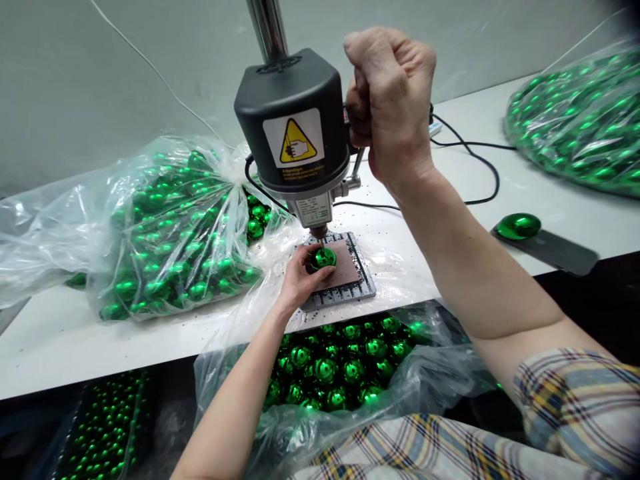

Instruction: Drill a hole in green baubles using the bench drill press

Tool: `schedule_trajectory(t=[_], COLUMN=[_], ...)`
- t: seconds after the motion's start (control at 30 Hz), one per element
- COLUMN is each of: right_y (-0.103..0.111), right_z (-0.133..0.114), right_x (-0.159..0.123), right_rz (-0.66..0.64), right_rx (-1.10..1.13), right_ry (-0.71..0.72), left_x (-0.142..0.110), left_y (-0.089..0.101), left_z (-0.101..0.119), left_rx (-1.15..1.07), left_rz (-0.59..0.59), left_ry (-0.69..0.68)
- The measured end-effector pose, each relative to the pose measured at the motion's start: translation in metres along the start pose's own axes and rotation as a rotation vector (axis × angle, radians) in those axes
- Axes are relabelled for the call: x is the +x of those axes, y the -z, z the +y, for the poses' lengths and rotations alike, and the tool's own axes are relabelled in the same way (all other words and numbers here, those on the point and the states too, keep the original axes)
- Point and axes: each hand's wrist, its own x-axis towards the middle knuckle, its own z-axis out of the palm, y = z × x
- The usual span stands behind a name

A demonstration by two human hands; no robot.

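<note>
My left hand (300, 275) grips a shiny green ball (325, 257) between thumb and fingers, right under the chuck (319, 231) of a small bench drill press (290, 113). The ball rests on a pinkish board (345, 267) that lies on the slotted metal base (320, 303). Raised beside the black motor housing, my right hand (395, 100) is closed in a fist around the feed lever (358, 163), whose grip is mostly hidden by the fingers. Whether the drill bit touches the ball I cannot tell.
Clear plastic bags of green balls stand left (175, 233) and far right (580, 120). An open bag of balls (340, 367) sits below the table edge. At right, a green oval piece (519, 226) lies on a phone (565, 253). Black cable (483, 197) crosses the white table.
</note>
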Motion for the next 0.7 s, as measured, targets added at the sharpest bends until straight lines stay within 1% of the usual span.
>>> schedule_trajectory(t=[0.1, 0.23, 0.3, 0.43, 0.53, 0.6, 0.7], right_y=[0.001, 0.004, 0.006, 0.011, 0.016, 0.019, 0.025], right_z=[0.0, 0.002, 0.003, 0.001, 0.001, 0.004, 0.012], right_x=[0.001, -0.002, -0.006, -0.024, -0.041, -0.053, -0.067], right_rz=[-0.012, -0.04, -0.048, -0.034, 0.005, 0.036, 0.066], right_rx=[-0.011, 0.096, 0.113, 0.09, 0.046, 0.046, 0.023], right_ry=[-0.018, 0.025, 0.06, 0.172, 0.245, 0.304, 0.334], left_x=[-0.001, -0.002, -0.003, -0.003, -0.002, -0.002, -0.002], left_y=[-0.006, -0.01, -0.011, -0.011, -0.012, -0.012, -0.012], left_z=[0.0, -0.002, -0.004, -0.007, -0.008, -0.009, -0.01], left_rx=[0.056, 0.074, 0.07, 0.044, 0.042, 0.038, 0.033], left_rz=[0.02, 0.036, 0.037, 0.032, 0.036, 0.038, 0.031], left_ry=[-0.047, -0.061, -0.061, -0.058, -0.054, -0.056, -0.071])
